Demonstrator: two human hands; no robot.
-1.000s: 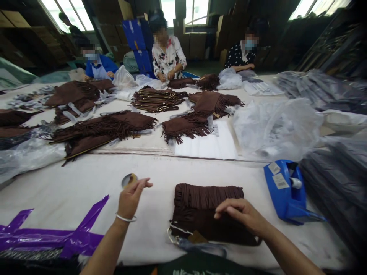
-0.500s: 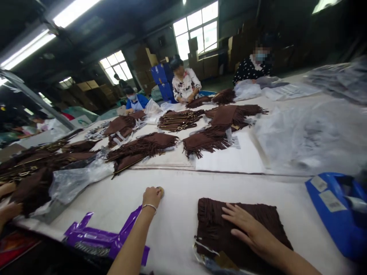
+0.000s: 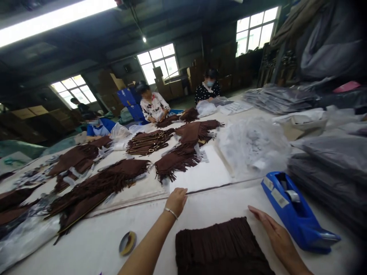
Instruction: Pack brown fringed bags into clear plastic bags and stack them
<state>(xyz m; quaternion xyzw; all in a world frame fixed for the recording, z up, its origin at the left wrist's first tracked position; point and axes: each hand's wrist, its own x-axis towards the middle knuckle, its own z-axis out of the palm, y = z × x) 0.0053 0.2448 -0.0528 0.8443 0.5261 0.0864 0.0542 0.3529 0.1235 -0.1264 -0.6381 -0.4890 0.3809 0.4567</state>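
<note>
A folded brown fringed piece (image 3: pixel 220 248) lies on the white table right in front of me. My right hand (image 3: pixel 272 231) rests flat with fingers stretched out beside its right edge, holding nothing. My left hand (image 3: pixel 176 200) reaches forward past the piece to the near edge of a white sheet (image 3: pixel 200 173). Its fingers are curled at that edge, and what they hold is hidden. A small tape roll (image 3: pixel 127 243) lies on the table left of my left forearm.
A blue tape dispenser (image 3: pixel 292 210) stands to the right of my right hand. Crumpled clear plastic (image 3: pixel 252 147) and stacks of grey bagged goods (image 3: pixel 329 164) fill the right side. Brown fringed pieces (image 3: pixel 97 187) cover the middle and left. Three people work at the far edge.
My left hand left the tape roll on the table and reached forward to the white sheet. My right hand slid off the brown piece to its right edge. The camera swung right.
</note>
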